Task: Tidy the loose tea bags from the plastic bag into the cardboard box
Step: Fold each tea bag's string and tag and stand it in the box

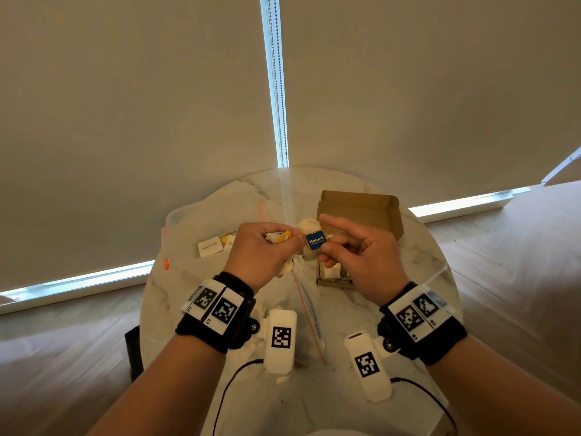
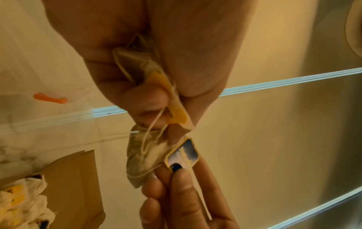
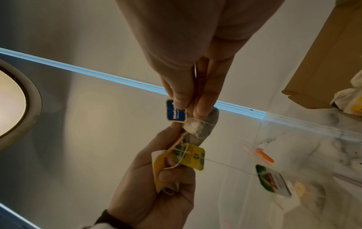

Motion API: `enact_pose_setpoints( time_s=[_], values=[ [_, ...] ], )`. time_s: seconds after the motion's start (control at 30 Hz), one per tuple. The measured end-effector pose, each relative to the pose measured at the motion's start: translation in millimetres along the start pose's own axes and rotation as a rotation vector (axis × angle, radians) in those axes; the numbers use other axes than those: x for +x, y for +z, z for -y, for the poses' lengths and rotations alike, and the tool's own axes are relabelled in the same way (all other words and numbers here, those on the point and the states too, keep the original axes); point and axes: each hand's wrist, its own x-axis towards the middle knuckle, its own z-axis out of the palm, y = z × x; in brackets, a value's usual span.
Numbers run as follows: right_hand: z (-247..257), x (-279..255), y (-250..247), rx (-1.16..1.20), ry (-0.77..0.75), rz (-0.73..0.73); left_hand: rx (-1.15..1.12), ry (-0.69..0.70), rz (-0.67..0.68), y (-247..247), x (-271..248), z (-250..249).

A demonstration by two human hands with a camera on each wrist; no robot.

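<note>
Two hands meet above the middle of the tabletop, wrists level. My left hand is curled, its fingers gripping a crumpled tea bag with a yellow tag. My right hand pinches a blue tag between thumb and middle finger, with the forefinger lifted straight; the grey tea bag on that tag hangs between the two hands.

Round and marbled, the tabletop carries the open cardboard box beyond my right hand and the clear plastic bag to the left, a few tea bags lying inside it. Pale blinds fill the far side, over a wooden floor.

Only the wrist views show the strings tangled round my left fingers, and tea bags already in the box.
</note>
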Motion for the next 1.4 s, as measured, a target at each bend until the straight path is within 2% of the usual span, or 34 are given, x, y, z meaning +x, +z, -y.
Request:
enact_pose_setpoints(
  time_s=[0.17,0.33,0.47,0.7,0.8,0.9,1.1,1.23,1.4],
  values=[
    [-3.2,2.6,-2.9,-0.055,0.004,0.001,0.018,0.003,0.032,-1.4,-1.7,-0.7],
    [-5.1,6.1,-7.1,-0.230,-0.086,-0.058,0.072,0.050,0.057,-5.2,-4.8,-1.9],
    [-0.7,9.7,-15.5,-0.185,-0.092,0.027,0.065,0.069,0.091,-8.8,-8.0,-5.9],
    [9.5,11.9,-13.3,-0.036,0.082,0.044,0.059,0.112,0.173,-11.0,-11.6,-9.0],
    [8.7,16.5,-15.4,-0.026,0.179,0.114,0.059,0.108,0.200,-12.4,-10.5,-6.4],
    [3.2,23.3,-24.5,-0.035,0.231,0.124,0.085,0.118,0.190,-11.5,-8.4,-5.1],
    [-0.9,46.0,-68.1,-0.041,0.272,-0.055,0.009,0.046,-0.009,-10.3,1.8,0.8],
    [-24.7,63.2,-95.7,-0.130,0.300,-0.142,0.011,0.020,-0.029,-7.1,8.2,4.1],
    [-77.0,70.9,-93.2,-0.294,0.444,-0.140,0.060,-0.017,0.001,-2.6,16.5,13.3]
  ],
)
